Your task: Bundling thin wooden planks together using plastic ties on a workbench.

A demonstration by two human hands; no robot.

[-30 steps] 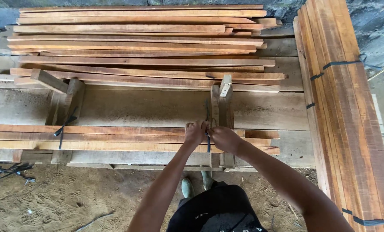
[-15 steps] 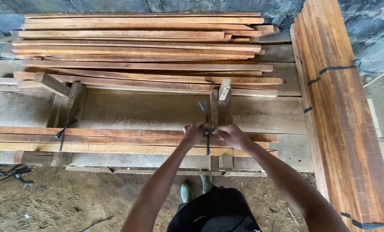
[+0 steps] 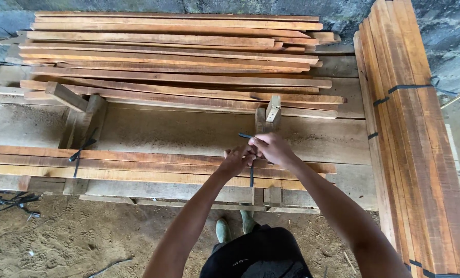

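Wood fills the view from a head camera looking down: a wide, pale grey plank surface stands on a sandy floor. At its far side, against a dark stone wall, lies a loose stack of long reddish-brown wooden slats. Along the right edge leans a tall bundle of matching orange-brown boards, bound with dark straps. At the near edge, a smaller bundle of long thin orange slats lies across the surface, resting in two upright wooden cradles; the left cradle end already carries a knotted black strap. Both of the person's hands meet over the right cradle, just above this near bundle. The left hand is curled nearly closed, fingertips pinching a thin black binding strap that runs down over the bundle's front face. The right hand is closed on the strap's upper end, whose short free tip pokes out to the left. The work looks to be at the tying step on the bundle's second binding. Finishing it would likely call for pulling the strap ends tight against the slats and locking the knot. A tangle of spare black straps lies on the floor at far left.
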